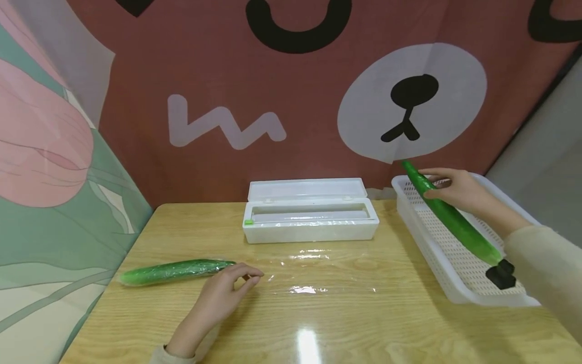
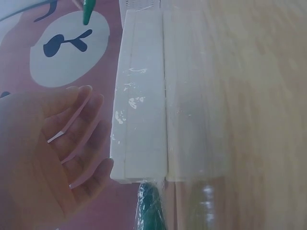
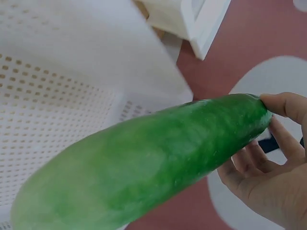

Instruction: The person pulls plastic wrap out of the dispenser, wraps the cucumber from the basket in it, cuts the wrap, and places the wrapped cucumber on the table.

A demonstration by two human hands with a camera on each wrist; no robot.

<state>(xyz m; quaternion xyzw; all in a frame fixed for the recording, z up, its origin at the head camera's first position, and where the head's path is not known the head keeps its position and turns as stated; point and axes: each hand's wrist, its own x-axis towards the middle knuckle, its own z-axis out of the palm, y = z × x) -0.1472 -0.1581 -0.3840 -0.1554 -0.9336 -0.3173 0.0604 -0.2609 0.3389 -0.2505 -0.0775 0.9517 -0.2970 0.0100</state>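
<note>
My right hand (image 1: pixel 461 189) pinches a bare green cucumber (image 1: pixel 454 222) near its narrow end, holding it above a white perforated basket (image 1: pixel 443 275). In the right wrist view the cucumber (image 3: pixel 139 158) slants between the thumb and fingers, its pale end nearest the camera. On the left of the table lies another cucumber (image 1: pixel 175 272), wrapped in clear film. Beside its right end is my left hand (image 1: pixel 223 293), fingers loosely bent around nothing. Clear plastic wrap (image 1: pixel 309 289) is spread on the table in front of a white wrap dispenser (image 1: pixel 311 231), whose lid stands up.
A wooden table (image 1: pixel 354 328) carries everything, with the basket at its right edge. Behind it hangs a red cloth (image 1: pixel 313 151) with a cartoon pattern; a floral cloth (image 1: pixel 45 227) hangs at left. A small black object (image 1: pixel 500 275) sits by my right wrist.
</note>
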